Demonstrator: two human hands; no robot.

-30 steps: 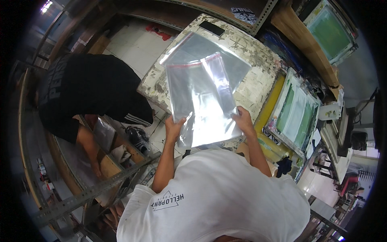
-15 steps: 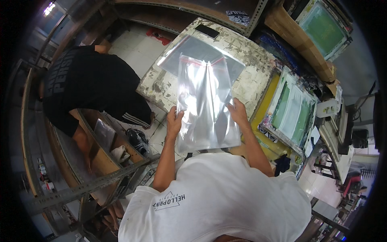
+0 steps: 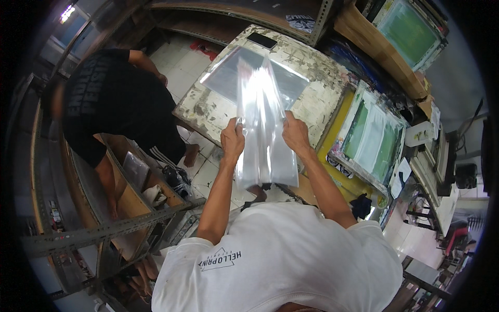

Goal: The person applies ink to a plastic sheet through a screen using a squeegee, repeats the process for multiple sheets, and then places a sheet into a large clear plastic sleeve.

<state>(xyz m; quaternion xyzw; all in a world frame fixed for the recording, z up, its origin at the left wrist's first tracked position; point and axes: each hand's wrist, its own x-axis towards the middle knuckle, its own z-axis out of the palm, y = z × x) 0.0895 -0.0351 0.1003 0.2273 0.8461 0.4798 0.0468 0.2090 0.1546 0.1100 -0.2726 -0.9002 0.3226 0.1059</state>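
Note:
A stack of clear plastic bags [image 3: 266,161] is held upright-lengthwise in front of my chest, bowed between my hands, with bright glare down its middle. My left hand [image 3: 232,139] is closed on its left edge. On the right edge my right hand [image 3: 297,132] is closed too, thumb on top. Beyond, more clear plastic sheets [image 3: 221,78] lie flat on the worn, paint-flaked table [image 3: 200,112], partly covered by the held bags. How many bags are in the stack I cannot tell.
A black phone [image 3: 262,40] rests at the table's far edge. To the right, a screen-printing frame [image 3: 371,138] lies over a yellow surface [image 3: 332,166]. On the left, a person in black [image 3: 119,104] bends over wooden shelves [image 3: 130,192] with a metal rail [image 3: 104,236].
My hands have come closer together, so the bags are narrower and more sharply bowed. The person at left has shifted, and one of their arms now shows near the far side.

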